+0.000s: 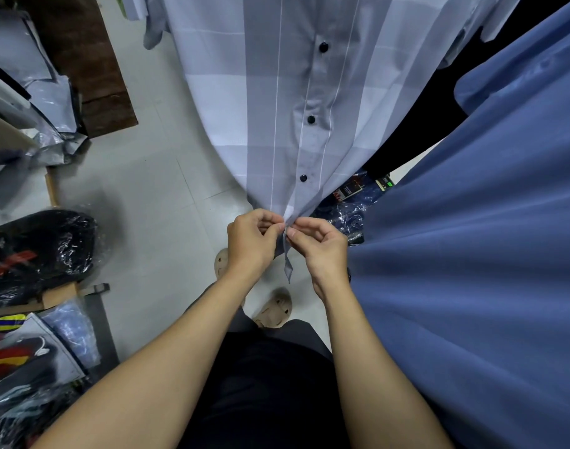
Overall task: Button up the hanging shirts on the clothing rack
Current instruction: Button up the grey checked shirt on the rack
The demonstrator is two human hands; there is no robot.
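shirt: grey checked shirt (277,102) hangs ahead of me, three dark buttons (310,119) done
hands: my left hand (249,243) and right hand (322,246) both pinch the hem placket
feel: light, limp, I judge
grip: pinch close beside buttonhole
neighbour: blue shirt (487,254) at right

No legible txt anywhere. Small printed tags (347,191) on plastic-wrapped pkgs (351,215) on floor, below grey checked shirt (277,92), carry lettering, but too blurred/small to read.
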